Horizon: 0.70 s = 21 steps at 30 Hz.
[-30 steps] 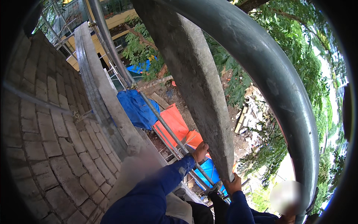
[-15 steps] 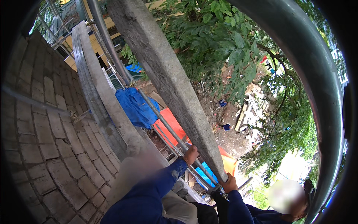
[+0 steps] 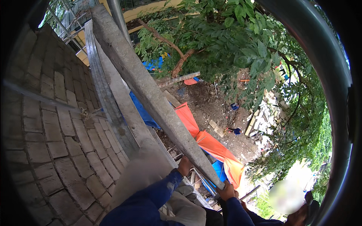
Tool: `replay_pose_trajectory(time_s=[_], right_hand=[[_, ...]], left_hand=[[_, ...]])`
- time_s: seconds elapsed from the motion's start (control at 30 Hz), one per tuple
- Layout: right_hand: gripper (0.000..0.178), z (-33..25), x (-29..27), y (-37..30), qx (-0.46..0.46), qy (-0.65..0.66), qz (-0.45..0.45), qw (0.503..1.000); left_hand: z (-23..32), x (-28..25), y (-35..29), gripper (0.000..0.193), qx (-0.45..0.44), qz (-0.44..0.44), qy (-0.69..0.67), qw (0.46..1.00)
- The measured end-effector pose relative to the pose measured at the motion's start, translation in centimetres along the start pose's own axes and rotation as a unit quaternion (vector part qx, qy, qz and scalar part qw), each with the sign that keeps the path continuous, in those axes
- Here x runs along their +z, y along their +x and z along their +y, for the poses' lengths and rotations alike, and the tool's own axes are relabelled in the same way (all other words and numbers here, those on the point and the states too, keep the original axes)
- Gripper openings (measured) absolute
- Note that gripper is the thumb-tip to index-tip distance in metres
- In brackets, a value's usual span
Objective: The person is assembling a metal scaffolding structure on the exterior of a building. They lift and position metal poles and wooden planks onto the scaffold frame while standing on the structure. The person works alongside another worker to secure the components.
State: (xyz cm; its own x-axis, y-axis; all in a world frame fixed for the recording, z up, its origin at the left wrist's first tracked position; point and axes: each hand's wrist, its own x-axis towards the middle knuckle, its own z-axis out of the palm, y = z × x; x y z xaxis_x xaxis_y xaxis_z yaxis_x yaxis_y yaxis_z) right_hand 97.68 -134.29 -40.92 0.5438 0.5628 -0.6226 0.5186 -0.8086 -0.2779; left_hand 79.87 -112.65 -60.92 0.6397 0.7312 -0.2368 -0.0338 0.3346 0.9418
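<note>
A long, thick grey plank (image 3: 151,94), rough and caked on its surface, slants from the upper left down to the lower middle. My left hand (image 3: 184,166) holds its near left edge, fingers partly hidden beneath. Round the near end is my right hand (image 3: 226,191), closed on the plank's tip. Both my arms wear dark blue sleeves. The plank's far end is by the top of a pale walkway board (image 3: 117,86) along the wall; whether they touch I cannot tell.
A brick wall (image 3: 60,139) rises on the left. An upright metal pole (image 3: 120,19) stands beyond the plank; a thick dark curved tube (image 3: 320,56) arches on the right. Far below lie orange sheeting (image 3: 215,147), rubble (image 3: 266,120) and people. A co-worker (image 3: 298,214) is close at lower right.
The plank's far end has swung left and away from me, toward the walkway board, and its top now shows. Both my hands have shifted slightly left and lower, still on the plank.
</note>
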Motion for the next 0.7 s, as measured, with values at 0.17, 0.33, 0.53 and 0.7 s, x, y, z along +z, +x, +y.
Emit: replay_pose_trajectory(time_s=[0.17, 0.33, 0.53, 0.7], right_hand=[[0.072, -10.9, 0.0, 4.0, -0.07, -0.009, 0.011, 0.997], [0.052, -22.4, -0.9, 6.8, -0.133, -0.025, 0.081, 0.987], [0.052, -25.7, -1.3, 7.1, -0.15, -0.036, 0.079, 0.985], [0.051, -26.1, -1.6, 5.5, -0.122, 0.01, 0.088, 0.989]], left_hand=[[8.2, -8.1, 5.6, 0.084, -0.023, 0.077, -0.429, 0.9], [16.3, -16.4, 11.6, 0.084, -0.053, 0.144, -0.44, 0.885], [15.5, -18.9, 14.0, 0.08, 0.018, 0.217, -0.398, 0.891], [22.9, -16.5, 12.5, 0.084, -0.034, 0.255, -0.445, 0.858]])
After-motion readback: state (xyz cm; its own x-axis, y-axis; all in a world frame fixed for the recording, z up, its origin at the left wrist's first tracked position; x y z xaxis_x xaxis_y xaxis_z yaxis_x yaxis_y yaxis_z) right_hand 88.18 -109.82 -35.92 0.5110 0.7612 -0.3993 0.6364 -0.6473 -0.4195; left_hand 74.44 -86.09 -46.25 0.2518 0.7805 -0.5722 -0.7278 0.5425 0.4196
